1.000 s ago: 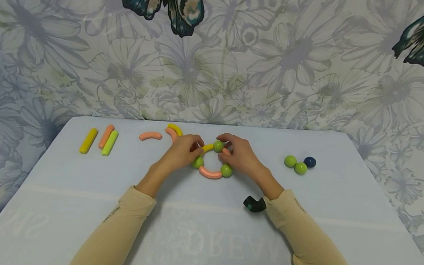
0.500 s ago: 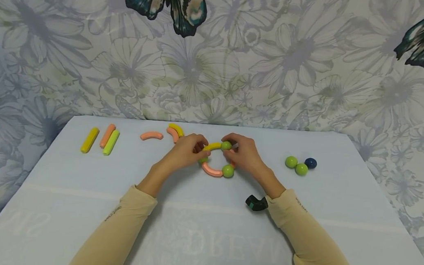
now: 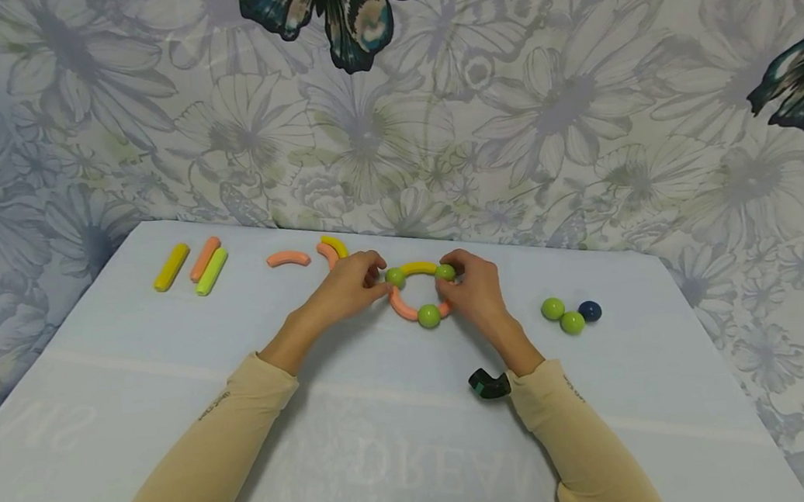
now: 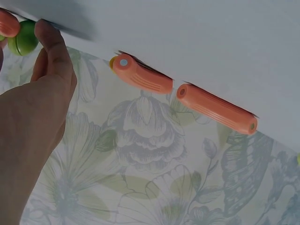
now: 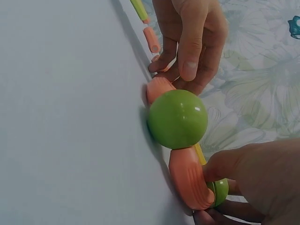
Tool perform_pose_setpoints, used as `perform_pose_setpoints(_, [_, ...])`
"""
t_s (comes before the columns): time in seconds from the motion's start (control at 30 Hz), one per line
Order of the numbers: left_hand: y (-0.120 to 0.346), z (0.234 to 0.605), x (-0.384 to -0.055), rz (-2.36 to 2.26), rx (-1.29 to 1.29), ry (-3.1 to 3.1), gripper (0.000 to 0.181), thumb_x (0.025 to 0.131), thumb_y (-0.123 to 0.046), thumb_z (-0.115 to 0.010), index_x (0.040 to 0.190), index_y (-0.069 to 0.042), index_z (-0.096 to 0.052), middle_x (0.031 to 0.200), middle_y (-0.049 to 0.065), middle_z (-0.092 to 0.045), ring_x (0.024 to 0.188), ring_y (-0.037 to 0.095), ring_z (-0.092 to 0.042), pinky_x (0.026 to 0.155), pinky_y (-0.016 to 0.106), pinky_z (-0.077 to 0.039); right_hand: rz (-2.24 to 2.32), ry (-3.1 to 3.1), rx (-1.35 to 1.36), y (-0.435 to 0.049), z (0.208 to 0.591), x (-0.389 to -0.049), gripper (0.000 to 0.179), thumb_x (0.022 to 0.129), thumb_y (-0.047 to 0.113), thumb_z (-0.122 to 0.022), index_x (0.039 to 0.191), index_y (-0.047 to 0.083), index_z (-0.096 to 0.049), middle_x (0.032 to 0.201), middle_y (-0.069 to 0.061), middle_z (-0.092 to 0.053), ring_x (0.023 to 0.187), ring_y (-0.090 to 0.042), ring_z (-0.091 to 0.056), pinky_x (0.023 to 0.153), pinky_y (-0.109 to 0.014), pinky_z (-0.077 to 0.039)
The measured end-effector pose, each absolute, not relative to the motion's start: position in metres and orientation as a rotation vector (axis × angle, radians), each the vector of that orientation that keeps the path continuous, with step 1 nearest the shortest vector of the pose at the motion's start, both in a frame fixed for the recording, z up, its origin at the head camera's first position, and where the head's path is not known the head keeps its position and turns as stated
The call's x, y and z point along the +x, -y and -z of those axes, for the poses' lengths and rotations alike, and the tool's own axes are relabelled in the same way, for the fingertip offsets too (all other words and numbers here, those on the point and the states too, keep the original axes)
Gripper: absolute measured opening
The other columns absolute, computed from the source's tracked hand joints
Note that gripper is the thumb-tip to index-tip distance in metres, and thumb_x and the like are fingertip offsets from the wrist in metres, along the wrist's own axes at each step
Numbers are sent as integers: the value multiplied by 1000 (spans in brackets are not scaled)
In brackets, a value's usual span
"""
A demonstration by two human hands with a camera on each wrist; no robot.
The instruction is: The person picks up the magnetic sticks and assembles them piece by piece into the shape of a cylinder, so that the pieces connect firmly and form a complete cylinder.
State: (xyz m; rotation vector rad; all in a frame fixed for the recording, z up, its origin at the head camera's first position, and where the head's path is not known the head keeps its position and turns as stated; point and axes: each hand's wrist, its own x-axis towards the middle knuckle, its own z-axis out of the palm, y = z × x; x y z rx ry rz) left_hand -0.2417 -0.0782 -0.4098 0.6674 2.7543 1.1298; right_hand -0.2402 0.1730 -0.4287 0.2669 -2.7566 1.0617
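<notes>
A ring of magnetic toy pieces lies on the table: a yellow curved rod (image 3: pixel 418 268) at the back, orange curved rods (image 3: pixel 403 305) at the sides, and green balls at the joints. My right hand (image 3: pixel 478 288) grips the ring at its right back ball (image 3: pixel 445 272), the thumb against the right orange rod (image 5: pixel 187 176). My left hand (image 3: pixel 348 282) is beside the left back ball (image 3: pixel 394 277), fingertips at its edge and not wrapped round it. The front ball (image 3: pixel 429 316) is untouched. My right hand partly hides the right orange rod in the head view.
Left of the ring lie a loose orange curved rod (image 3: pixel 288 258) and an orange and yellow curved pair (image 3: pixel 334 246). Farther left are straight yellow (image 3: pixel 171 267), orange (image 3: pixel 205 258) and lime (image 3: pixel 212 271) rods. Two green balls (image 3: pixel 553 308) and a dark blue ball (image 3: pixel 590 311) sit right.
The ring has shifted right and turned clockwise, bringing its left ball towards the back and the yellow rod across the far side. My right hand moved right with it; the left hand's hold has loosened.
</notes>
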Motion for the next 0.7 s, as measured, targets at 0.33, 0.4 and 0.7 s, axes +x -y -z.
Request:
perform_pose_setpoints(0.33, [82,409,-242,-1113,656,-2777,38,98,-18,-77,125,5,-66,114,21,-69,99,29,-69,91,44,-57,-1063,2775,236,-171,427,-240,29,88,11,-78,116,3,-72,106,-15,-74,99,-31,-67,87,-42,-52])
perform_pose_setpoints(0.4, [85,406,-242,-1113,636,-2776,36,98,-18,-76,125,4,-66,115,21,-68,100,29,-68,91,44,-57,-1057,2781,237,-170,427,-241,29,88,11,-78,116,3,-71,106,-15,-74,98,-32,-67,87,-42,-52])
perform_pose_setpoints(0.7, [134,377,-254,-1118,378,-2947,26,101,-18,-70,119,1,-70,111,20,-71,102,35,-67,86,49,-54,-1023,2794,245,-173,428,-241,30,90,12,-78,119,4,-72,110,-15,-75,99,-29,-67,84,-42,-52])
